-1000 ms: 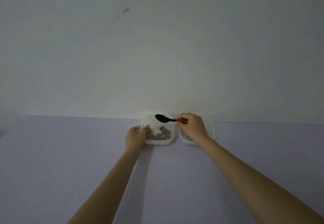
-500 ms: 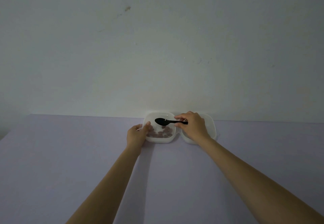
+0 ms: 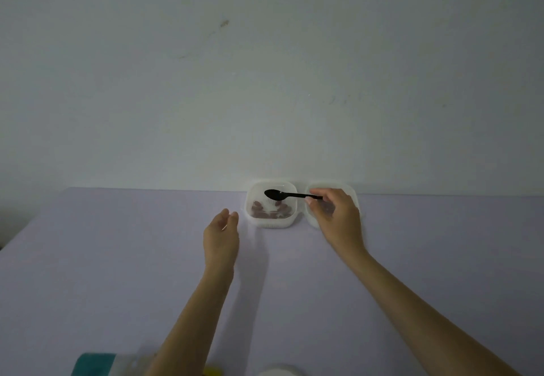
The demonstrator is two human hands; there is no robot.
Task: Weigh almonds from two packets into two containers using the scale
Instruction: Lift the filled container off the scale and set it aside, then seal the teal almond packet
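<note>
Left hand (image 3: 221,228): arm outstretched, fingers relaxed, loosely straight. Right hand (image 3: 335,213): arm outstretched, fingers pinching spoon (image 3: 290,195) handle.

lilac table (image 3: 117,258), pale wall (image 3: 265,96) behind; small brown stain (image 3: 224,23) on it

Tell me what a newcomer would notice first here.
The black spoon, pinched by the right hand, is held over the left container of almonds at the far edge of the table. The left hand hangs open just left of that container, not touching it. A second container sits partly hidden behind the right hand.
</note>
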